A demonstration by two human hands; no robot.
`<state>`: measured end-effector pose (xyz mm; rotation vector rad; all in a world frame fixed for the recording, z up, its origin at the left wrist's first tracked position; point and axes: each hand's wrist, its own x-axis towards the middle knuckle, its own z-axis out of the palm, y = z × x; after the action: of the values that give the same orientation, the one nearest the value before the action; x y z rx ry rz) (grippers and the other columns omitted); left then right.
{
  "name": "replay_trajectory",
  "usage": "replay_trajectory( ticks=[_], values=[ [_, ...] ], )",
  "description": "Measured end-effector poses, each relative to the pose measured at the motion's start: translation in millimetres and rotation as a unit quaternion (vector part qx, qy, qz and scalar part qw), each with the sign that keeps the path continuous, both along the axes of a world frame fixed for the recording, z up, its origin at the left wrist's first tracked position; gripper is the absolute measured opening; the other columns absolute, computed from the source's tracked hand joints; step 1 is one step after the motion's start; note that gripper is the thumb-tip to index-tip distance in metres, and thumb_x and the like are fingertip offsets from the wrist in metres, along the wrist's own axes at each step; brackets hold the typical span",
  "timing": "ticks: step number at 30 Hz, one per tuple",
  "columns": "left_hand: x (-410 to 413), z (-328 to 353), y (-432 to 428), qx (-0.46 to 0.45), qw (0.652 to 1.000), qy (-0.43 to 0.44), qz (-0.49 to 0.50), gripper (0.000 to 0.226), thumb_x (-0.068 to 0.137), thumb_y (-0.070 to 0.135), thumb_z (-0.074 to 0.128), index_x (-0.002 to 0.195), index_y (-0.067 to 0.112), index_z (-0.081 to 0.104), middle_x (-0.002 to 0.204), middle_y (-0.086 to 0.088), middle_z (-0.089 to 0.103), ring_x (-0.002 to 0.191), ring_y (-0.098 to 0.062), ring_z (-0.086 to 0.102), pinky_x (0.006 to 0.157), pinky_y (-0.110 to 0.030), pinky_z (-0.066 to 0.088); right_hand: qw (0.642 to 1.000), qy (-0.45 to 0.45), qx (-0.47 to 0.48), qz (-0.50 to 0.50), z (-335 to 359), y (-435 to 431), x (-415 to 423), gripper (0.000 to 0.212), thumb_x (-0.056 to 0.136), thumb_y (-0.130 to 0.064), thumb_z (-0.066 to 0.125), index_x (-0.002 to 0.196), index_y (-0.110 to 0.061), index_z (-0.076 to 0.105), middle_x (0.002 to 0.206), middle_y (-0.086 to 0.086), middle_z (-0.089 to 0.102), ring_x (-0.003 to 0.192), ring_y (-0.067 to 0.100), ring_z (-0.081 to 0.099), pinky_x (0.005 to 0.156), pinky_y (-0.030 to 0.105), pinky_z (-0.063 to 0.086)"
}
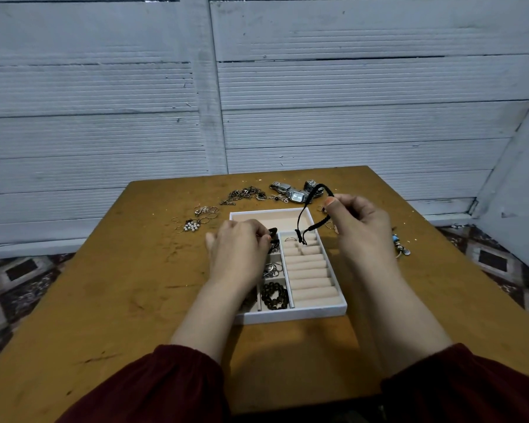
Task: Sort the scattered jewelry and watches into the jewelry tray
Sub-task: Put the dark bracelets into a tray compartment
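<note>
A white jewelry tray (318, 312) with beige lining sits mid-table. My right hand (359, 227) pinches a black cord bracelet (303, 215) that loops above the tray's far right corner, its ends dangling over the ring rolls (310, 276). My left hand (242, 248) hovers over the tray's left side and pinches a small black piece (274, 232). A dark bead bracelet (274, 296) and silver rings (272, 269) lie in the small compartments. Silver watches (293, 192), chains (246, 194), loose rings (206, 210) and a pearl cluster (191, 225) lie scattered behind the tray.
A blue-beaded charm piece (400, 245) lies on the wooden table (119, 285) to the right of my right hand. A grey plank wall stands just behind the table. Patterned floor shows at both sides.
</note>
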<state>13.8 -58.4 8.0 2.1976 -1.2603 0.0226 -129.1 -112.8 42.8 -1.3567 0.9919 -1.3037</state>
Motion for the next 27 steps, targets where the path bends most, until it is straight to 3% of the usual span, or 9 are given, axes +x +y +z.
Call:
replay_trajectory(
  ticks=[3, 6, 11, 14, 19, 23, 27],
  values=[
    [-5.9, 5.3, 3.2, 0.041, 0.998, -0.056, -0.003, 0.019, 0.092, 0.039, 0.054, 0.103, 0.031, 0.068, 0.105, 0.004, 0.066, 0.117, -0.022, 0.037, 0.088, -0.037, 0.023, 1.0, -0.006, -0.001, -0.002, 2.2, 0.9, -0.6, 0.015, 0.089, -0.016, 0.063, 0.075, -0.022, 0.062, 0.069, -0.007, 0.058, 0.056, -0.002, 0.049, 0.052, 0.007, 0.04],
    [-7.1, 8.4, 4.0, 0.072, 0.994, -0.086, 0.007, 0.02, 0.091, 0.041, 0.056, 0.104, 0.034, 0.069, 0.112, 0.004, 0.059, 0.114, -0.025, 0.032, 0.084, -0.037, 0.023, 1.0, -0.003, -0.003, -0.003, 3.2, 0.4, -1.6, 0.015, 0.089, -0.017, 0.064, 0.075, -0.023, 0.063, 0.069, -0.009, 0.06, 0.05, -0.008, 0.049, 0.051, 0.007, 0.04],
    [-6.4, 11.1, 1.9, 0.126, 0.992, -0.029, -0.005, 0.025, 0.088, 0.024, 0.051, 0.1, 0.032, 0.071, 0.121, -0.004, 0.049, 0.117, -0.029, 0.028, 0.089, -0.038, 0.023, 1.0, -0.005, -0.002, -0.003, 5.3, 0.9, -3.3, 0.015, 0.089, -0.017, 0.064, 0.075, -0.022, 0.063, 0.068, -0.008, 0.06, 0.05, -0.009, 0.05, 0.05, 0.007, 0.041],
    [-4.3, 11.1, 1.9, 0.134, 0.991, -0.002, -0.012, 0.03, 0.085, 0.017, 0.048, 0.097, 0.032, 0.071, 0.121, -0.005, 0.048, 0.118, -0.03, 0.027, 0.089, -0.038, 0.023, 1.0, 0.0, 0.002, -0.003, 5.6, 1.0, -4.6, 0.015, 0.089, -0.017, 0.064, 0.074, -0.023, 0.063, 0.067, -0.009, 0.059, 0.048, -0.007, 0.049, 0.054, 0.016, 0.044],
    [5.2, 8.9, -3.0, 0.063, 0.997, -0.028, -0.042, 0.031, 0.093, 0.015, 0.047, 0.105, 0.037, 0.065, 0.121, 0.001, 0.05, 0.115, -0.025, 0.029, 0.088, -0.034, 0.02, 1.0, -0.005, 0.02, -0.001, 4.1, -0.6, -6.9, 0.015, 0.088, -0.02, 0.065, 0.074, -0.024, 0.064, 0.059, -0.016, 0.059, 0.049, -0.005, 0.05, 0.064, 0.036, 0.049],
    [6.4, 11.6, -14.2, 0.074, 0.989, -0.059, -0.113, 0.027, 0.096, 0.026, 0.046, 0.109, 0.041, 0.064, 0.122, 0.009, 0.048, 0.113, -0.02, 0.028, 0.082, -0.032, 0.016, 1.0, -0.005, 0.004, -0.011, 4.1, -3.4, -7.5, 0.014, 0.088, -0.018, 0.065, 0.076, -0.023, 0.063, 0.068, -0.012, 0.061, 0.054, -0.007, 0.052, 0.063, 0.026, 0.046],
    [8.4, 14.9, -17.9, 0.111, 0.982, -0.106, -0.114, 0.022, 0.092, 0.045, 0.05, 0.103, 0.037, 0.066, 0.118, 0.006, 0.052, 0.116, -0.023, 0.03, 0.086, -0.037, 0.02, 1.0, -0.017, 0.003, -0.014, 2.0, -5.4, -9.3, 0.012, 0.088, -0.017, 0.064, 0.078, -0.022, 0.063, 0.074, -0.008, 0.063, 0.066, 0.001, 0.055, 0.06, 0.012, 0.045]
  ],
)
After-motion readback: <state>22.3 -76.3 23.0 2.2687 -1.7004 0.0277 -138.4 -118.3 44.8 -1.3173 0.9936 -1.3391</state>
